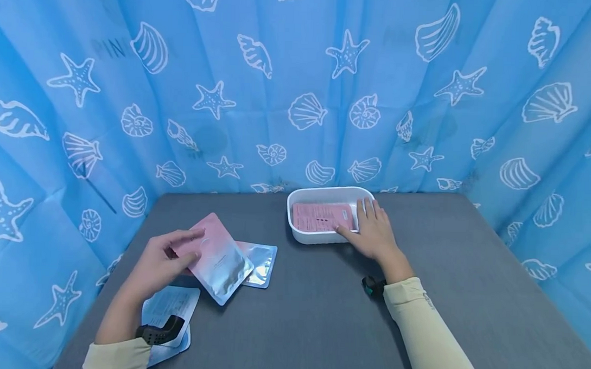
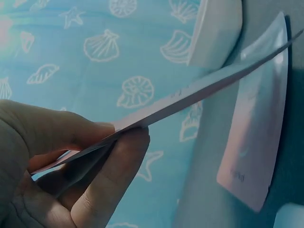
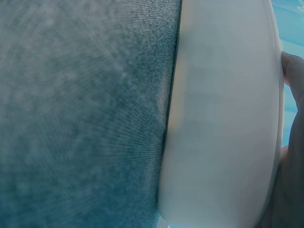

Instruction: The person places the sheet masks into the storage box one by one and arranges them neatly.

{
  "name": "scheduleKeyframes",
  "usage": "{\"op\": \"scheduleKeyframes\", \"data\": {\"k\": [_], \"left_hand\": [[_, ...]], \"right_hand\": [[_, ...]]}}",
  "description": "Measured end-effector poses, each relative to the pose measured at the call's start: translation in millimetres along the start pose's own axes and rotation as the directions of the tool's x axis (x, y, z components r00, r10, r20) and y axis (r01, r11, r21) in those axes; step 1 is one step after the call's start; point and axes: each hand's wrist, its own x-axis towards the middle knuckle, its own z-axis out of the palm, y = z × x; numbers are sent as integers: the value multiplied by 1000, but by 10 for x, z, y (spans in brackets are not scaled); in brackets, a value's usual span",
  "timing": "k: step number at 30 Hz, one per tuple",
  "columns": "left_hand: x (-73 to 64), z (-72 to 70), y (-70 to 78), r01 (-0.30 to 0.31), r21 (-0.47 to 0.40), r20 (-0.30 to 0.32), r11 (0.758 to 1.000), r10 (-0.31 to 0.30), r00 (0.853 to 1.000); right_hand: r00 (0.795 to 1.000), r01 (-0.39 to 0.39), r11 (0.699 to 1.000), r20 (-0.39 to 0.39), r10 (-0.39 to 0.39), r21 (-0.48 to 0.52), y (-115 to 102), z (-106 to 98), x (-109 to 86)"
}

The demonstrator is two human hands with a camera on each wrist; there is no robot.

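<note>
My left hand (image 1: 163,258) pinches a pink-to-silver sheet mask packet (image 1: 222,258) between thumb and fingers. In the left wrist view the held packet (image 2: 175,102) appears nearly edge-on, above the table. Partly behind it in the head view, another pink and silver packet (image 1: 261,266) lies flat. To the right, a white rounded box (image 1: 305,238) contains a pink packet (image 1: 316,216) with small printed text. My right hand (image 1: 374,233) rests over the box's right end, fingers extended and thumb across the front rim. The box's outer wall (image 3: 223,114) fills much of the right wrist view.
Below the left hand, whitish packets (image 1: 176,302) overlap on the grey table (image 1: 291,320), partly hidden by the left wrist and its black band (image 1: 160,332). A blue curtain (image 1: 279,86) with white shells and starfish hangs behind the table and along both sides.
</note>
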Motion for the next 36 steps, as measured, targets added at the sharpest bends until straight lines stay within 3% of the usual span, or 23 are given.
{"op": "scheduleKeyframes", "data": {"k": [10, 20, 36], "left_hand": [[90, 56, 93, -46, -8, -54, 999, 45, 998], [217, 151, 167, -62, -36, -60, 997, 59, 996], [434, 392, 332, -156, -159, -89, 975, 143, 986]], "right_hand": [[1000, 11, 1000, -6, -11, 9, -3, 5, 28], [1000, 5, 1000, -8, -5, 5, -5, -7, 39], [1000, 1, 1000, -3, -1, 8, 0, 2, 48]]}}
